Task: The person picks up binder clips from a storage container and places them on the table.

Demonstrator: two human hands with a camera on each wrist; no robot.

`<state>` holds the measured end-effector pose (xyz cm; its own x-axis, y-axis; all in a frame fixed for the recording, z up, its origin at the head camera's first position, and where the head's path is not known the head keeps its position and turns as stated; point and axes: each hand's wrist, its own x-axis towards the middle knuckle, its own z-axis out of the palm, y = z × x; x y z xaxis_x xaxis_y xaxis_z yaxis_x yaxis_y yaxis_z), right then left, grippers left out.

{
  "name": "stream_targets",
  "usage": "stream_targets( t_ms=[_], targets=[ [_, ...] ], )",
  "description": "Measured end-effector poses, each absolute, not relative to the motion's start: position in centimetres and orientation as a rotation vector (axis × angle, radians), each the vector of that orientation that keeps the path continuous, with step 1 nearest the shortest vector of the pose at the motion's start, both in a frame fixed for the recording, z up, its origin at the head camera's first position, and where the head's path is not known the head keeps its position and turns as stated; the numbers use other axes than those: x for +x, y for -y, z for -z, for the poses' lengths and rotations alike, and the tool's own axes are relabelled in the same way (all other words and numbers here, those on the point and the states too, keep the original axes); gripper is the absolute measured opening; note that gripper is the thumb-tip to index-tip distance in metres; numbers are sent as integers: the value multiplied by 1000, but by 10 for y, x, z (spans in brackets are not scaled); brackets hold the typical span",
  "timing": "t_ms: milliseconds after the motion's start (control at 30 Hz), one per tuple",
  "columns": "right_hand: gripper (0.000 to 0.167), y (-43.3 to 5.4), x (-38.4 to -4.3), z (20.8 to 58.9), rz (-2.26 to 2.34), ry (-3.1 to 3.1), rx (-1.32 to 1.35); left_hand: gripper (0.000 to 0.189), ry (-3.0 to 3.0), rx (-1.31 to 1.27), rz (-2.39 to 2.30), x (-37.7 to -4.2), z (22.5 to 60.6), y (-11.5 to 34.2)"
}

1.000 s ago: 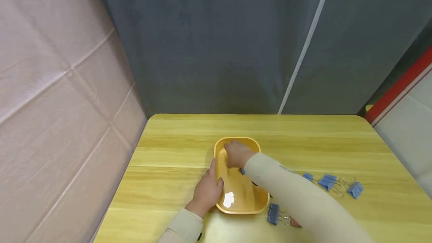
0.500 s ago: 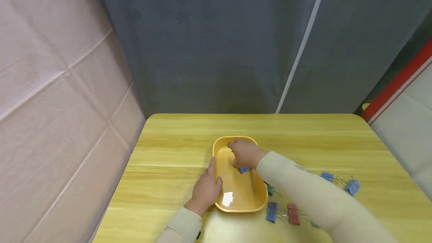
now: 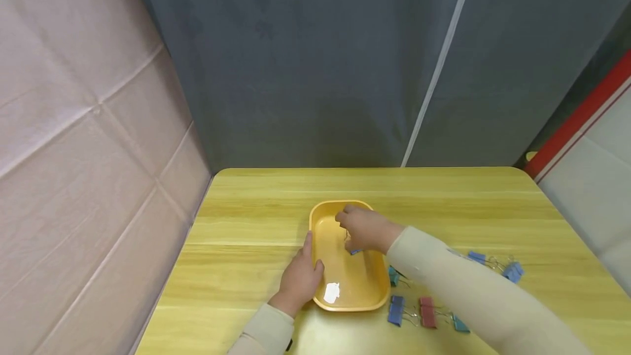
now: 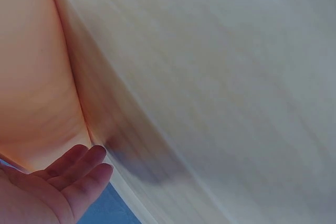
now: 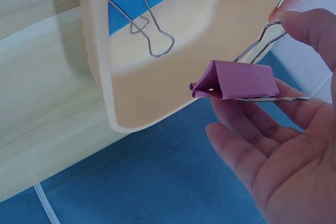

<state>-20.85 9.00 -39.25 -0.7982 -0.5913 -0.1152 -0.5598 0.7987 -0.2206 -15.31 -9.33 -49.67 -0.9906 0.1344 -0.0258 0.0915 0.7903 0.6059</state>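
A yellow-orange plastic tray (image 3: 347, 284) lies in front of me. My left hand (image 3: 300, 275) rests against its left wall, index finger stretched along the rim and thumb over the edge. In the left wrist view, loosely extended fingers (image 4: 86, 179) lie by the tray's outer wall. Inside the tray's far half, my right hand (image 3: 367, 228) holds a pink-purple binder clip (image 5: 241, 80) by its wire handles, thumb on one and fingers under the other. A blue binder clip (image 5: 139, 1) lies in the tray, its handles splayed; in the head view the hand partly covers it.
Right of the tray on the wood-grain table (image 3: 246, 223) lie a teal clip (image 3: 393, 276), a dark blue clip (image 3: 396, 311), a red clip (image 3: 428, 313) and another teal clip (image 3: 460, 323). Light blue clips (image 3: 513, 272) lie farther right, partly behind my right forearm.
My right hand has shifted slightly right within the tray, and the forearm has swung right, uncovering the red and teal clips. My left hand has stayed at the tray's left side.
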Motion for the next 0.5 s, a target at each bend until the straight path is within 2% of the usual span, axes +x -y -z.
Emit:
stream_targets(
  t_ms=[233, 500],
  targets=[
    [54, -98, -202, 392, 272, -2823, -938, 68, -2898, 179, -975, -153, 496, 93],
    [47, -109, -196, 394, 311, -2840, -978, 68, -2893, 179, -987, -153, 495, 92]
  ],
)
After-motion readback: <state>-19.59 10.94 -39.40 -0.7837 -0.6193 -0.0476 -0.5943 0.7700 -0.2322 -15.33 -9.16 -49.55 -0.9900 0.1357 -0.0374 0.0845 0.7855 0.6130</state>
